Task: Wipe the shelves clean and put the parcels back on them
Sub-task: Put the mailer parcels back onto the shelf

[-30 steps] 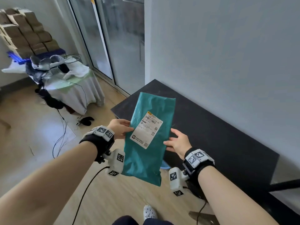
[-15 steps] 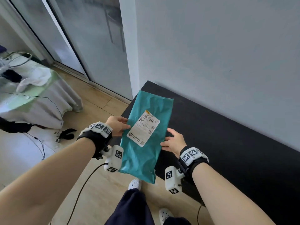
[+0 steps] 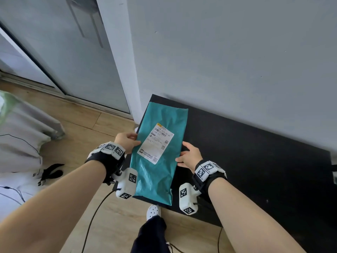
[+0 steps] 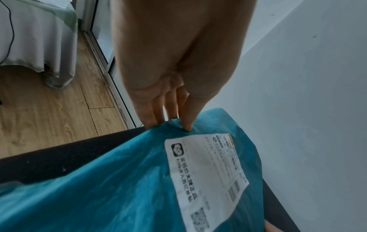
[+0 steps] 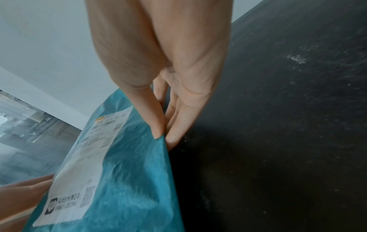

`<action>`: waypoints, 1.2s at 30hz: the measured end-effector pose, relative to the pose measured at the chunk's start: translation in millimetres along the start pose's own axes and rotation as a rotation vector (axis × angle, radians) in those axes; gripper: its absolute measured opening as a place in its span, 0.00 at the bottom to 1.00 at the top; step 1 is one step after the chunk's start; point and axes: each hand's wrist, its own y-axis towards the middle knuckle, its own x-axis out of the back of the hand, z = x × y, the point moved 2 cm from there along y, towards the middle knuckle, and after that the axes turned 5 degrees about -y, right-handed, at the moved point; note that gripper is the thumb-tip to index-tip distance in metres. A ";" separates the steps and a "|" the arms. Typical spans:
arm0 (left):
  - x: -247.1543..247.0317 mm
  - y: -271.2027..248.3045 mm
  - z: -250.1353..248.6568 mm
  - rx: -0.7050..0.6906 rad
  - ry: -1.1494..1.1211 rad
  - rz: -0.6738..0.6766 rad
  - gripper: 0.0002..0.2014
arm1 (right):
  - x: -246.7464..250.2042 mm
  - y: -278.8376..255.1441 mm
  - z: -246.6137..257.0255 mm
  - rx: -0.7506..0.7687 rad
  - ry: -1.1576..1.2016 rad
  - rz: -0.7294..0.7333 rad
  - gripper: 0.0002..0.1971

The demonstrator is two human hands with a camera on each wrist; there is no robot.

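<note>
Nearest, below both wrists: a dark trouser leg [image 3: 151, 234] and white perforated clog [image 3: 153, 211] on the light wood plank floor [image 3: 76, 125], with a black cable [image 3: 94, 214] trailing down from the left wrist camera. Left of the left hand [image 3: 125, 142], a table draped in grey-white cloth [image 3: 21, 136] with a small black object [image 3: 52, 172] on the floor at its foot. Beyond that hand, a glass sliding door with metal track [image 3: 73, 70].

Between the hands: a flat teal plastic mailer parcel [image 3: 160, 152] bearing a white printed shipping label [image 3: 155, 143], held lengthwise away from the body. Left hand pinches its left long edge, thumb on top, fingers [image 4: 157, 113] underneath. Right hand [image 3: 189, 156] pinches the right long edge near the middle, thumb [image 5: 155, 119] on top, the other fingers curled below. The parcel's near end hangs free between the two wrist cameras.

Under and to the right of the right hand, the black flat shelf top [image 3: 255, 161] runs along a plain grey-white wall [image 3: 237, 61]; faint dusty specks show on it in the right wrist view. The parcel lies over the shelf's left end, far end reaching towards the wall; cannot tell if it touches the surface. Nothing visible sits between parcel and shelf.
</note>
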 end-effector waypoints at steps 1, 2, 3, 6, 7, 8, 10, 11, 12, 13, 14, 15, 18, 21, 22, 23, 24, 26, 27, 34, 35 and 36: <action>-0.5 0.5 -1.8 -0.025 0.040 -0.006 0.20 | -1.0 0.7 0.6 0.002 -0.006 -0.003 0.39; -1.5 0.3 -3.4 -0.054 0.088 -0.020 0.21 | -1.2 -0.1 1.3 0.007 -0.017 -0.004 0.39; -3.2 -1.2 -5.4 -0.092 0.151 -0.039 0.22 | -0.7 -1.0 1.7 0.012 -0.023 -0.006 0.39; -12.9 -14.7 -8.1 -0.196 0.424 -0.083 0.25 | 7.4 -10.7 -2.4 0.018 -0.019 -0.020 0.34; -18.5 -21.9 -8.9 -0.220 0.495 -0.087 0.26 | 12.1 -14.8 -5.6 0.019 -0.022 -0.030 0.32; -24.7 -29.1 -8.6 -0.249 0.551 -0.088 0.27 | 17.7 -19.6 -10.0 0.022 -0.029 -0.044 0.31; -40.8 -44.6 -8.7 -0.333 0.653 -0.087 0.28 | 30.8 -29.7 -22.1 0.039 -0.062 -0.079 0.27; -50.3 -52.7 -8.5 -0.372 0.705 -0.078 0.29 | 38.1 -36.2 -28.5 0.052 -0.084 -0.099 0.26; -60.5 -61.2 -8.2 -0.403 0.754 -0.060 0.28 | 46.5 -43.8 -35.6 0.067 -0.104 -0.120 0.25; -71.5 -70.4 -7.2 -0.423 0.794 -0.036 0.27 | 56.0 -52.8 -43.3 0.083 -0.125 -0.140 0.24; -83.0 -79.4 -5.2 -0.432 0.823 -0.008 0.25 | 66.1 -62.1 -51.4 0.105 -0.151 -0.160 0.24; -95.2 -89.4 -2.1 -0.438 0.842 0.026 0.23 | 77.0 -72.4 -60.0 0.129 -0.188 -0.184 0.23; -136.5 -124.3 10.9 -0.520 0.893 0.129 0.19 | 112.1 -108.4 -91.3 0.184 -0.312 -0.263 0.21; -183.1 -164.7 28.0 -0.619 0.963 0.202 0.18 | 145.8 -145.6 -131.9 0.202 -0.392 -0.320 0.20; -200.0 -179.5 34.7 -0.646 0.985 0.223 0.18 | 157.3 -157.8 -148.0 0.208 -0.408 -0.335 0.20; -217.7 -195.4 42.0 -0.669 1.009 0.242 0.18 | 169.2 -171.0 -164.9 0.208 -0.418 -0.353 0.20; -236.0 -211.9 50.1 -0.696 1.031 0.259 0.18 | 181.6 -184.6 -182.9 0.206 -0.421 -0.375 0.21; -272.5 -245.2 67.6 -0.744 1.077 0.284 0.17 | 206.5 -212.2 -219.8 0.197 -0.413 -0.413 0.21; -290.7 -262.4 77.3 -0.762 1.100 0.293 0.17 | 219.1 -226.8 -239.1 0.192 -0.404 -0.427 0.21; -410.4 -372.2 142.6 -0.872 1.215 0.425 0.17 | 305.6 -319.0 -365.0 0.113 -0.346 -0.541 0.22; -426.6 -386.1 151.4 -0.886 1.243 0.447 0.18 | 317.1 -330.8 -381.1 0.098 -0.352 -0.556 0.22; -442.3 -398.7 158.7 -0.906 1.272 0.466 0.18 | 328.6 -341.4 -396.0 0.083 -0.356 -0.572 0.22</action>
